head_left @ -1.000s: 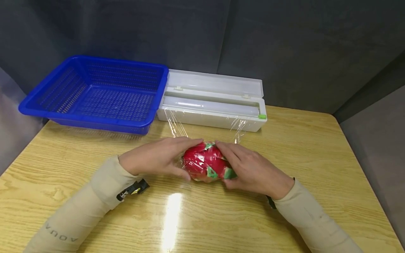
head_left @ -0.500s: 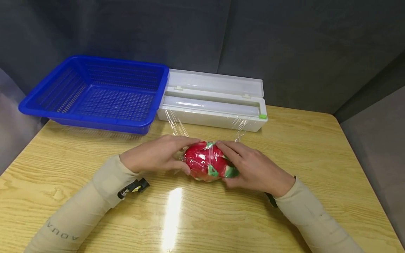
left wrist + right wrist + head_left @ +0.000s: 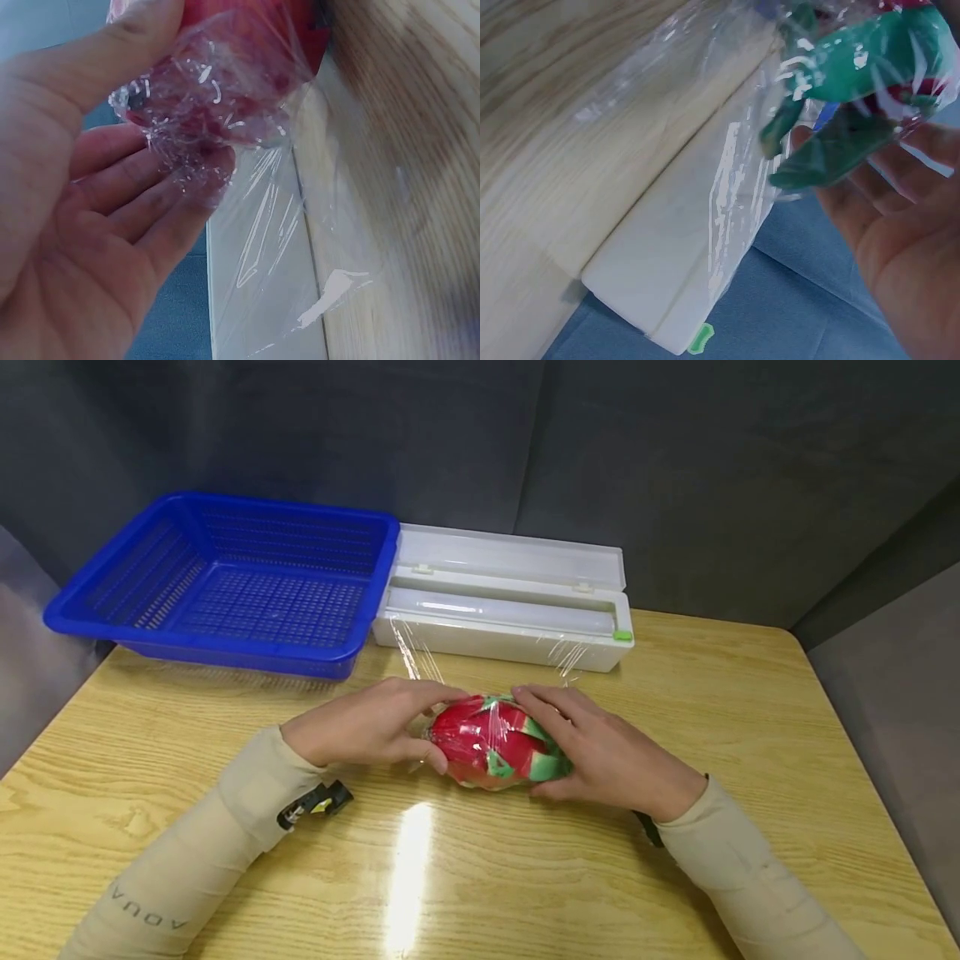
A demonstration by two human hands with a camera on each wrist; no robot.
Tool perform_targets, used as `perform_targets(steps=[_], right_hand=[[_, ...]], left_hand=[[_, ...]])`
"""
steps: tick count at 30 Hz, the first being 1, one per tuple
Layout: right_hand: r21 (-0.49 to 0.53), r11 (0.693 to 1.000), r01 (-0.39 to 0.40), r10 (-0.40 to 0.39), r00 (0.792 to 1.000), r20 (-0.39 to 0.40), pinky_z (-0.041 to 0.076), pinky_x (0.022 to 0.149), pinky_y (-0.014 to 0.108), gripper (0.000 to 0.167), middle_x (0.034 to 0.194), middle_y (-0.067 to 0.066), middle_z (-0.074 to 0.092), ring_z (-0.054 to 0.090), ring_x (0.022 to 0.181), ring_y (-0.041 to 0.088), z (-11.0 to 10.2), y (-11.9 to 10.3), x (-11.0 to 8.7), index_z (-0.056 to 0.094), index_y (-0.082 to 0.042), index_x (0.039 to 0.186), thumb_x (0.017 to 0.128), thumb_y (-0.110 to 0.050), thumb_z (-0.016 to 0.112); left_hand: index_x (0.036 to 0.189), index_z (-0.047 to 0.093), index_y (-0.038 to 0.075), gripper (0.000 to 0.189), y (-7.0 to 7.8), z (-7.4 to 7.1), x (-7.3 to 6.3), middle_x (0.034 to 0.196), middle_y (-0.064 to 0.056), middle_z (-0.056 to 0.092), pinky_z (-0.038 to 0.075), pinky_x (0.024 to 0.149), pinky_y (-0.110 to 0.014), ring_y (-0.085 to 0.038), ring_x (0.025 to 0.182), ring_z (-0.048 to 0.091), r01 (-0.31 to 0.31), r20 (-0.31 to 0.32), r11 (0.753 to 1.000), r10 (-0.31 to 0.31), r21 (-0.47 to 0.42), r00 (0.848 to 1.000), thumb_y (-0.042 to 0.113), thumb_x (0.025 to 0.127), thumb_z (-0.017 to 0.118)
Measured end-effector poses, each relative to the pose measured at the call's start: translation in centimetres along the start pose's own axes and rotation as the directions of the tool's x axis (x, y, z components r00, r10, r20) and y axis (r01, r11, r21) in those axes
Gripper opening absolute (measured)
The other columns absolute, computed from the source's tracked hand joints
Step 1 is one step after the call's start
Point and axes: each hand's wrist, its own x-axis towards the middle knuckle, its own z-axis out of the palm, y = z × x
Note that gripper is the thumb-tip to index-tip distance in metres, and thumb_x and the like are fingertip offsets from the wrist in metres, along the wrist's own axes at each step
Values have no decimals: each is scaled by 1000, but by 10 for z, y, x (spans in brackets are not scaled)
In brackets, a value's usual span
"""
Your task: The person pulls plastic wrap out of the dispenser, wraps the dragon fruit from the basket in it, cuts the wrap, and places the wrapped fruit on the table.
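Note:
A red dragon fruit (image 3: 480, 739) with green scale tips lies sideways between my two hands, close over the table, covered in clear plastic wrap (image 3: 210, 82). My left hand (image 3: 371, 724) holds its left end, thumb in front and fingers behind; in the left wrist view the film bunches up there. Around the green-leaved right end curls my right hand (image 3: 603, 758), its fingers reaching over the far side. The right wrist view shows the green leaf tips (image 3: 840, 150) under film beside the fingers. Film strands (image 3: 416, 656) stretch from the fruit back to the white wrap dispenser (image 3: 495, 647).
The dispenser's lid (image 3: 510, 558) stands open, with the film roll (image 3: 495, 610) inside and a green slider (image 3: 622, 636) at its right end. A blue plastic basket (image 3: 225, 647) stands left of it. Dark curtains (image 3: 675, 485) hang behind the wooden table (image 3: 600, 885).
The hands have spread slightly apart, the right one shifting a little right and away. More of the fruit's green right end shows between them. Basket and dispenser stay put.

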Motion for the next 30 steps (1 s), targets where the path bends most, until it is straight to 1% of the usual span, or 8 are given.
perform_targets(steps=[3, 5, 10, 13, 20, 23, 27, 30], right_hand=[[3, 1000, -18, 18, 1000, 14, 59, 101, 45, 109, 153, 9, 49, 56, 134, 28, 0, 2, -1, 36, -11, 159, 73, -44, 94], [6, 1000, -13, 13, 1000, 9, 59, 101, 44, 107, 151, 8, 51, 58, 132, 27, -1, 3, -1, 38, -11, 158, 73, -43, 94], [-31, 999, 32, -33, 999, -39, 60, 99, 41, 100, 143, 6, 58, 62, 126, 23, -3, 6, -2, 44, -10, 154, 73, -41, 95], [-49, 998, 42, -44, 998, -50, 61, 97, 40, 96, 138, 7, 62, 65, 121, 22, -2, 6, -3, 46, -9, 153, 74, -37, 94], [-27, 1000, -5, 5, 1000, -12, 62, 95, 40, 95, 137, 10, 64, 66, 119, 24, -2, 6, -1, 45, -6, 154, 75, -31, 91], [-13, 1000, -12, 12, 1000, -13, 62, 94, 42, 96, 136, 12, 65, 68, 118, 26, -1, 7, -1, 43, -4, 155, 75, -30, 90], [-8, 1000, -17, 17, 1000, -15, 63, 92, 41, 94, 136, 13, 66, 69, 115, 25, 0, 8, -1, 42, -8, 156, 77, -31, 87], [-14, 1000, -11, 10, 1000, -23, 63, 90, 39, 89, 136, 12, 66, 69, 114, 24, 0, 9, -2, 45, -10, 155, 78, -32, 85]], left_hand=[[151, 51, 12, 82, 0, 0, 0, 147, -6, 62, 52, 113, -44, -25, 134, 62, 7, 3, 1000, -7, 2, 1000, 49, 83, 80], [151, 51, 12, 82, 1, -1, 0, 148, -6, 62, 51, 113, -44, -25, 135, 62, 6, 4, 1000, -6, 4, 1000, 49, 83, 79], [151, 51, 10, 81, -2, -1, 2, 148, -7, 62, 51, 113, -43, -26, 135, 62, -8, 10, 1000, 8, 5, 1000, 49, 85, 78], [150, 52, 10, 80, -5, 0, 2, 148, -8, 62, 51, 114, -43, -26, 136, 61, -15, 6, 1000, 15, 10, 1000, 49, 85, 77], [152, 49, 11, 81, -6, 1, 1, 150, -8, 61, 51, 113, -43, -26, 136, 62, -14, -6, 1000, 14, 20, 1000, 53, 87, 74], [155, 46, 11, 83, -8, 2, 0, 150, -8, 61, 53, 111, -43, -25, 134, 63, -20, -17, 1000, 21, 18, 1000, 53, 88, 74], [156, 42, 13, 84, -10, 2, -1, 147, -6, 63, 56, 107, -42, -24, 128, 67, -35, -27, 999, 35, 8, 999, 50, 89, 75], [157, 40, 14, 85, -11, 2, -1, 151, -5, 60, 53, 111, -43, -24, 134, 63, -33, -19, 999, 33, 5, 999, 50, 89, 74]])
